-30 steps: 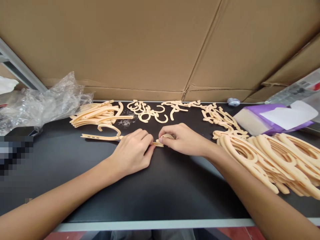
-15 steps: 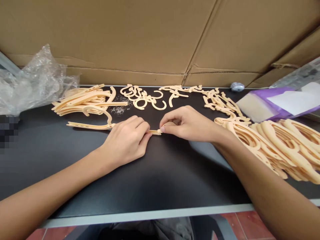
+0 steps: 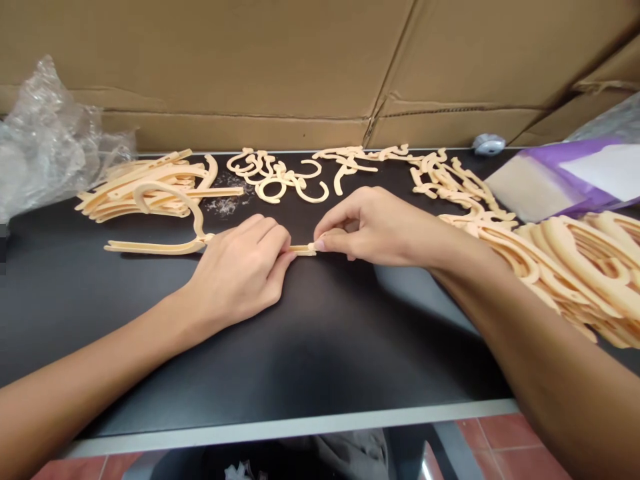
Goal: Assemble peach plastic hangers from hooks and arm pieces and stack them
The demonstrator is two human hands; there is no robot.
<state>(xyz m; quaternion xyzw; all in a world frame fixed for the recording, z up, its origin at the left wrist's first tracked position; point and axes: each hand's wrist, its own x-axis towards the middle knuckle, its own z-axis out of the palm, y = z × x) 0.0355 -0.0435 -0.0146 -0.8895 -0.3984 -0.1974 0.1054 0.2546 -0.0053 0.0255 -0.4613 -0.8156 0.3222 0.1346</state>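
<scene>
A peach plastic hanger (image 3: 155,245) lies on the black table (image 3: 300,360), its hook curling up at the left. My left hand (image 3: 240,273) is closed over the hanger's right arm. My right hand (image 3: 370,227) pinches the hanger's right tip (image 3: 303,249) between thumb and forefinger, with a small peach piece partly hidden under the fingers. The two hands nearly touch at the middle of the table.
A stack of hangers (image 3: 145,190) lies at the back left, loose hook pieces (image 3: 280,180) at the back middle, more pieces (image 3: 450,180) and a big hanger pile (image 3: 575,267) at the right. Crumpled clear plastic (image 3: 45,153), cardboard wall (image 3: 300,60), purple-and-white packet (image 3: 565,177).
The view has tilted down and shifted right, so everything sits higher and further left in the picture. My hands keep the same grip on the hanger; its hook end has risen.
</scene>
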